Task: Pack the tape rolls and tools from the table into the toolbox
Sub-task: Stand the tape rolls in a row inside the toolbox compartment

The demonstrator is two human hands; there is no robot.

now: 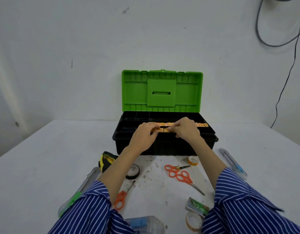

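A black toolbox (164, 146) stands open at the table's middle, its green lid (162, 91) upright. Over its front tray my left hand (143, 137) and my right hand (186, 130) both pinch a yellow-orange folding ruler (164, 130); more of it lies along the tray toward the right. On the table in front lie a black tape roll (133, 171), a small clear tape roll (193, 160), another clear roll (193, 221), several orange scissors (179, 174) (122, 196), a yellow-black tape measure (107, 160) and utility knives (233, 163) (76, 191).
A green-labelled small box (197, 206) lies at the near right and a clear case with blue parts (144, 224) at the bottom edge. The white table meets a white wall behind the toolbox. Cables (291, 48) hang on the wall at the right.
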